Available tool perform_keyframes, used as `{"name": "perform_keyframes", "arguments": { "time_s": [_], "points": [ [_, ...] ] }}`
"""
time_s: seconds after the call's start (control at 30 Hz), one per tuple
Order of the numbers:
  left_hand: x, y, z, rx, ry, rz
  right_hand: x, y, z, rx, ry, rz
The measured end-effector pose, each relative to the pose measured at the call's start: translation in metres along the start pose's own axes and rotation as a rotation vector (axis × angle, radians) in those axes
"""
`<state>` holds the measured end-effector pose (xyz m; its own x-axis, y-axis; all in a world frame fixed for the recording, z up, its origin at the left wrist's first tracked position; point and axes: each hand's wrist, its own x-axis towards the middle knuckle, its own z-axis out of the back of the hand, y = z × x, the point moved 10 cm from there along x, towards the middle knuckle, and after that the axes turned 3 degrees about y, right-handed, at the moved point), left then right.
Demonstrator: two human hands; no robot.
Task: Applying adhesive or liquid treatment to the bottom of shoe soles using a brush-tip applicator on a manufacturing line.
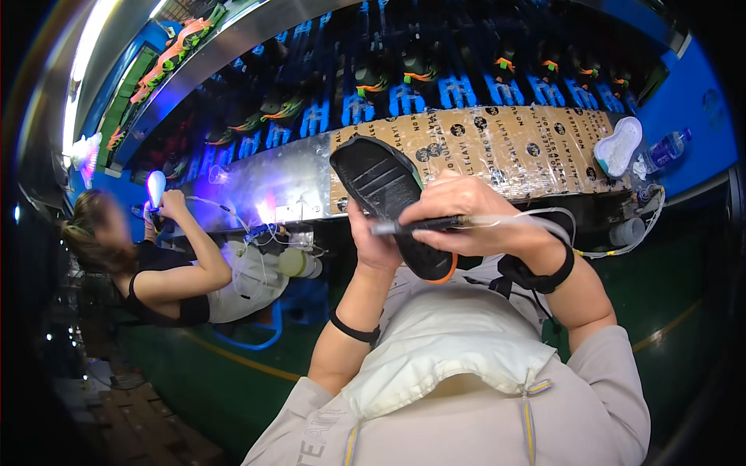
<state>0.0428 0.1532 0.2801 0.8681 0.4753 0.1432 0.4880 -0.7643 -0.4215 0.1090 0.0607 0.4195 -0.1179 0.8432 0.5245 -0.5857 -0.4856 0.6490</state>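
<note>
A black shoe upper, its underside facing up and its near end edged in orange, is held tilted over my lap. My left hand is closed around its side from below. In my right hand is a slim dark brush-like applicator with a pale tip, and a clear tube runs from it to the right. The applicator lies across the narrow middle of the underside; whether its tip touches the surface I cannot tell.
A cardboard-covered bench stands ahead, with a white shoe sole and a plastic bottle at its right. Beyond it, several shoes sit on a rack with blue supports. To the left, a seated co-worker holds a brightly lit piece.
</note>
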Motion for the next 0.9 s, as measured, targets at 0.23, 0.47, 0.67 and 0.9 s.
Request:
{"name": "perform_keyframes", "arguments": {
  "time_s": [0.23, 0.47, 0.67, 0.9],
  "points": [
    [0.015, -0.024, -0.015, 0.017, -0.103, -0.136, -0.003, 0.003, 0.012, -0.097, -0.218, -0.067],
    [0.029, -0.043, -0.019, -0.044, -0.114, -0.105, -0.009, -0.004, 0.011, 0.097, -0.286, -0.261],
    [0.038, -0.073, -0.035, -0.119, -0.041, -0.187, -0.002, 0.011, -0.007, 0.390, 0.028, -0.225],
    [0.049, -0.094, -0.064, -0.004, 0.116, -0.197, 0.007, 0.033, 0.003, 0.032, 0.107, -0.026]
  ]
}}
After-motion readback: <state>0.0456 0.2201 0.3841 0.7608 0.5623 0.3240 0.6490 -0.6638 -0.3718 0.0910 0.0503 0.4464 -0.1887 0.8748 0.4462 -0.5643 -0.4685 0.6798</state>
